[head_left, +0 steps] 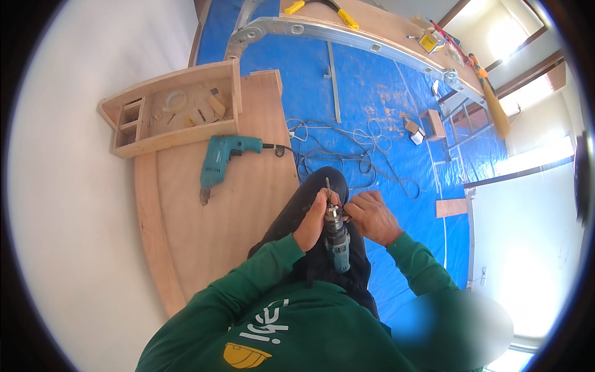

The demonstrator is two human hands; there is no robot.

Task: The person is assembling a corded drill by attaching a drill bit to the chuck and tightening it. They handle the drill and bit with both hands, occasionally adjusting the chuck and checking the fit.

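A teal power drill [339,253] rests over my dark-trousered lap, its metal chuck [334,214] pointing away from me. A thin drill bit [328,183] stands out of the chuck's end. My left hand [312,224] is closed, with thumb and fingers pinching the bit just at the chuck. On the other side, my right hand [374,217] has its fingers curled together against the chuck. Whatever small thing those fingers grip is hidden. A second teal drill [217,162] lies on the wooden board to the left, apart from both hands.
A wooden tray [180,144] with tape and small parts sits on the plywood board [204,248]. Black and white cords [365,162] tangle over the blue floor sheet [365,80]. Across the far side runs a metal-framed work platform [396,53], with a broom [496,111] at its right.
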